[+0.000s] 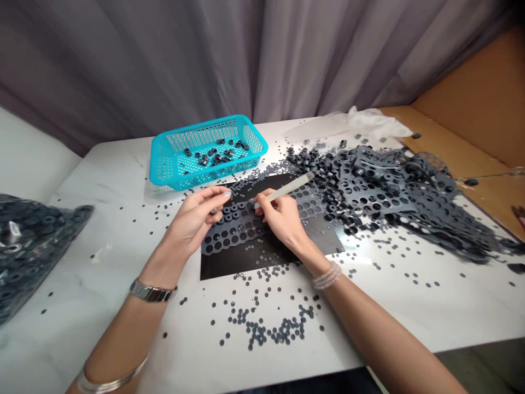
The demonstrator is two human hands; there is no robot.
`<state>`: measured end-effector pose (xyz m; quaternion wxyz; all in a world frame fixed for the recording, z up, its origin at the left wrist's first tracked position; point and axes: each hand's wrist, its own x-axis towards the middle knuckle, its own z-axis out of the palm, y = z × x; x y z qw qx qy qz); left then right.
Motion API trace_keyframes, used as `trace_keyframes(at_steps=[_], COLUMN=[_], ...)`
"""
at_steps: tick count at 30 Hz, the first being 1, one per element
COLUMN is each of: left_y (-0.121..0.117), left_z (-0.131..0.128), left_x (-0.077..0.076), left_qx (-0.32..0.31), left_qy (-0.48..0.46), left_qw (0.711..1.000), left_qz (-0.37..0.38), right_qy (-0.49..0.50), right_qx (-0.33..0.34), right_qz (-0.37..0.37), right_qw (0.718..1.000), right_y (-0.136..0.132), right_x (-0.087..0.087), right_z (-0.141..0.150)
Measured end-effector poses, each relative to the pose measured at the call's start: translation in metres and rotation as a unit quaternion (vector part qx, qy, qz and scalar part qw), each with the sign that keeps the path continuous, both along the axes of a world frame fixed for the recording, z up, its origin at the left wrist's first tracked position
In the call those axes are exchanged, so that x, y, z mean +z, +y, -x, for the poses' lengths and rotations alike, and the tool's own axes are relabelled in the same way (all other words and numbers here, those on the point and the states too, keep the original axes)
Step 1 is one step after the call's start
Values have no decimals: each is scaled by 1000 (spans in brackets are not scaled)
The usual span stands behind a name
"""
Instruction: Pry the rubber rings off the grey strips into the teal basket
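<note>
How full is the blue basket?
Mostly empty: the blue basket holds only some scattered small dark pieces, and plenty of its holed bottom shows around them.

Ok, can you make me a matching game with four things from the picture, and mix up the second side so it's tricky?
Column 1
1. Basket
2. Pale tool
3. Strip with holes
4. Beaded bracelet

Column 2
A. lying on the dark sheet
B. around the right wrist
C. bright turquoise
D. held in the right hand

Right pairs: 1-C, 2-D, 3-A, 4-B
</note>
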<state>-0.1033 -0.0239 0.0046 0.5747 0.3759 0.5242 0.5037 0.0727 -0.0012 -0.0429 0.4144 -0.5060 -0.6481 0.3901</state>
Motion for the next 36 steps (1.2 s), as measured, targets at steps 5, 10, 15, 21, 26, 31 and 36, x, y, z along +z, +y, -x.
trace_keyframes(at_steps=[5, 10, 15, 21, 26, 31, 36], left_y=[5, 4, 2, 2, 5, 3, 5], left_z=[-2, -6, -8, -5, -4, -17, -32], left_x=[-11, -9, -8, -7, -8, -12, -14], left_qx=[-3, 20, 24, 3, 34, 44, -73], left_qy=[-249, -335, -342, -330, -162, 467, 668], left_qw=[958, 922, 918, 928, 984, 875, 732], left_qz=[142, 190, 197, 175, 71, -124, -111], right_qy=[164, 199, 191, 109, -5, -68, -77], right_qx=[-50, -58, -59, -41, -17, 8, 17], right_qz=[73, 79, 67, 21, -25, -61, -72], right_qw=[982, 975, 978, 993, 1000, 996, 994], right_y=[5, 4, 5, 7, 4, 1, 2], right_x=[-2, 2, -2, -6, 1, 4, 2], right_z=[-5, -4, -2, -3, 1, 5, 5])
